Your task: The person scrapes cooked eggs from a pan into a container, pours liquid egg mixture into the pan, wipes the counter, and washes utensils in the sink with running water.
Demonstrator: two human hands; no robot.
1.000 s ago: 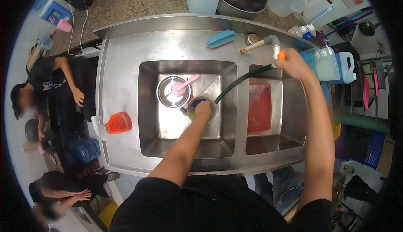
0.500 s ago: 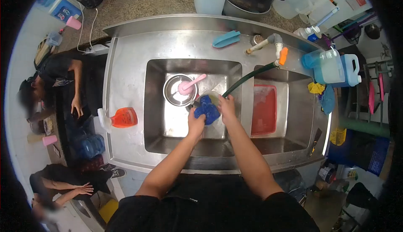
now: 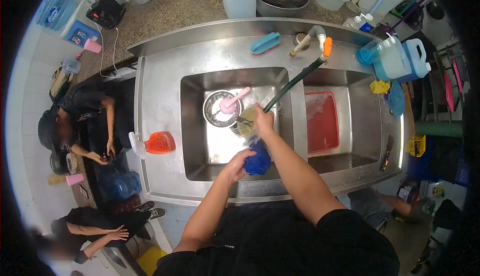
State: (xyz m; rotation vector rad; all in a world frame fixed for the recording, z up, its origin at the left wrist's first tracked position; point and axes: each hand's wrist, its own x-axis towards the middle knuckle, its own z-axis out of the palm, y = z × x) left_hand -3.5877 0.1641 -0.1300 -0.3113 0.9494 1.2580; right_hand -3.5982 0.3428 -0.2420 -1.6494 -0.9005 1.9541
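Observation:
My left hand [image 3: 238, 164] is closed on a crumpled blue mesh scrubber [image 3: 258, 159], low over the front of the left basin. Above it, my right hand [image 3: 264, 122] grips the edge of a yellowish, see-through round item [image 3: 246, 122]; its exact kind is unclear. A green hose [image 3: 295, 84] runs from the tap down to behind my right fingers, so I cannot tell whether they touch it. To the left of that hand, a round steel bowl [image 3: 206, 110] stands in the basin with a pink scoop-like utensil [image 3: 230, 105] in it.
A red tray [image 3: 322, 121] lies in the right basin [image 3: 357, 126]. An orange spray bottle [image 3: 160, 142] rests on the left ledge. A blue brush [image 3: 265, 43] and the tap [image 3: 320, 38] are behind the basins. Blue jugs [image 3: 412, 58] stand right; two people sit left.
My left hand has drawn the blue scrubber down towards me, away from the yellowish item, which now shows more. The hose looks straighter. The whole view has shifted slightly.

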